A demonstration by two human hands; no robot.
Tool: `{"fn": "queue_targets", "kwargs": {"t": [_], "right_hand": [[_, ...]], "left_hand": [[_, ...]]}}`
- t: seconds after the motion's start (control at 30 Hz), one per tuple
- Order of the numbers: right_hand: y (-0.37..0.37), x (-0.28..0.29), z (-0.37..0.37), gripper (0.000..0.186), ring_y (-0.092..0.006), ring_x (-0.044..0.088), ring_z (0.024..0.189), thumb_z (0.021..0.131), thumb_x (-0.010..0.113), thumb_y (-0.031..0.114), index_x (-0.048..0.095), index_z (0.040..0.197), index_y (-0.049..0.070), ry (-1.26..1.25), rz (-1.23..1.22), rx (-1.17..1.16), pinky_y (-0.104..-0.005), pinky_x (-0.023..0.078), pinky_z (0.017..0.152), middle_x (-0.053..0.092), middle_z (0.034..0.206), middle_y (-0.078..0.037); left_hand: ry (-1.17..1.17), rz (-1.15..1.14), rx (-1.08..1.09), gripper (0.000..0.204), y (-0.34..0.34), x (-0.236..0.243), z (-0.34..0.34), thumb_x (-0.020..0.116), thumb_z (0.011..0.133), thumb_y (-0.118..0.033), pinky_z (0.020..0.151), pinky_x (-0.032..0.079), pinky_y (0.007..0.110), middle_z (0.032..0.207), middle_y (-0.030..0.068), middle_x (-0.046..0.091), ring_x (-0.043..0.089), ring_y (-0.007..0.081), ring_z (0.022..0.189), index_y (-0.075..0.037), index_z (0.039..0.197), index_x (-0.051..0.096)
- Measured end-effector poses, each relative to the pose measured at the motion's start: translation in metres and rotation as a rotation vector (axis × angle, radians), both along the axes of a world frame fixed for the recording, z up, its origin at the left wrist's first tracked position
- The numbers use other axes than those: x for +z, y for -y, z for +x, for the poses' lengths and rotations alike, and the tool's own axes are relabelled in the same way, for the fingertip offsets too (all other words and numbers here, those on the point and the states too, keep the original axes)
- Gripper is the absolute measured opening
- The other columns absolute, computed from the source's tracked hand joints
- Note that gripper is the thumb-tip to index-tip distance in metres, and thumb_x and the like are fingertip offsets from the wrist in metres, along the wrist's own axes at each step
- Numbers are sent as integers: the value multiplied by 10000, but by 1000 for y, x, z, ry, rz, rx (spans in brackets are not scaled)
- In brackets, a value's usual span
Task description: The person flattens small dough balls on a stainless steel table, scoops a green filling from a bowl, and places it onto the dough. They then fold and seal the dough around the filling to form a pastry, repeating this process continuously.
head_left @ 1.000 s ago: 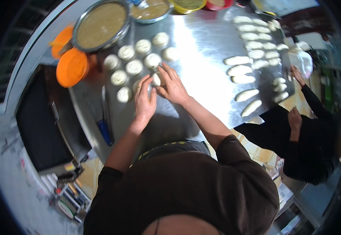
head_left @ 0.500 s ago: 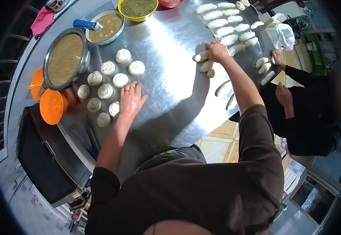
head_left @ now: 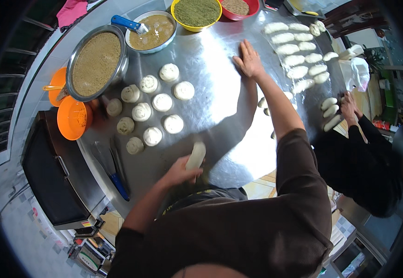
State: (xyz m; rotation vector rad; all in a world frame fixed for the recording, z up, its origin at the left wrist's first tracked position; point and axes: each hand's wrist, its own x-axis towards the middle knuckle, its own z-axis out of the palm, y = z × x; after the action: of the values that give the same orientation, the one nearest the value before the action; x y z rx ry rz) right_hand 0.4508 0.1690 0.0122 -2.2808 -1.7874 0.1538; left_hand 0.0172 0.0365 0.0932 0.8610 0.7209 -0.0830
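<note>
Near the front edge of the steel table [head_left: 206,62], my left hand [head_left: 177,172] is closed around a pale, elongated dough piece [head_left: 196,156], which looks slightly blurred. My right hand [head_left: 250,61] is open, fingers spread, over the bare metal farther back, and holds nothing. Several round spiral dough rolls [head_left: 162,102] stand in loose rows to the left. To the right of my right hand, long dough pieces [head_left: 297,72] lie in rows. A few more, partly hidden by my right forearm, lie near its elbow side [head_left: 262,103].
At the back left stand a steel bowl of brown crumbly filling [head_left: 97,62], a bowl of brownish liquid [head_left: 153,32] with a blue-handled brush, a yellow bowl of green filling [head_left: 196,11] and orange bowls [head_left: 73,119]. A blue-handled knife [head_left: 119,185] lies front left. A co-worker's hand [head_left: 349,107] is at right.
My left hand has left the spiral rolls, come nearer me and now holds a dough piece. My right hand has let go of the dough pieces at right and moved left, opening. The view has shifted.
</note>
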Motion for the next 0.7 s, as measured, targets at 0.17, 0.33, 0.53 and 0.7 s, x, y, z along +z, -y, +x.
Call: {"fn": "queue_targets", "kwargs": {"t": [0.17,0.33,0.53,0.7], "right_hand": [[-87,-9,-68,773,-260,172,1439,921,376,602,280,1454,51,157,141,310,-489,173,1150,241,1535,-141],[-51,-3,-111,706,-193,133,1451,953,323,555,209,1494,117,157,-12,780,-438,112,1184,183,1566,-51],[56,2,-128,710,-230,137,1454,957,369,498,167,1501,89,108,-51,745,-493,134,1166,142,1577,-68],[160,15,-226,737,-241,132,1456,934,434,477,185,1495,68,-50,-141,672,-490,145,1163,156,1572,-95]], "left_hand": [[-109,-18,100,424,22,28,-38,688,849,-134,560,480,227,778,5,585,564,73,621,-22,1231,544],[-140,49,159,396,20,35,-38,668,863,-124,567,486,229,784,7,581,555,72,623,-20,1225,549],[-143,102,178,386,27,44,-53,670,859,-118,563,484,233,787,1,574,547,68,622,-19,1214,556],[-114,244,213,355,42,36,-77,670,856,-106,565,483,236,776,-4,579,550,70,613,-16,1186,576]]}}
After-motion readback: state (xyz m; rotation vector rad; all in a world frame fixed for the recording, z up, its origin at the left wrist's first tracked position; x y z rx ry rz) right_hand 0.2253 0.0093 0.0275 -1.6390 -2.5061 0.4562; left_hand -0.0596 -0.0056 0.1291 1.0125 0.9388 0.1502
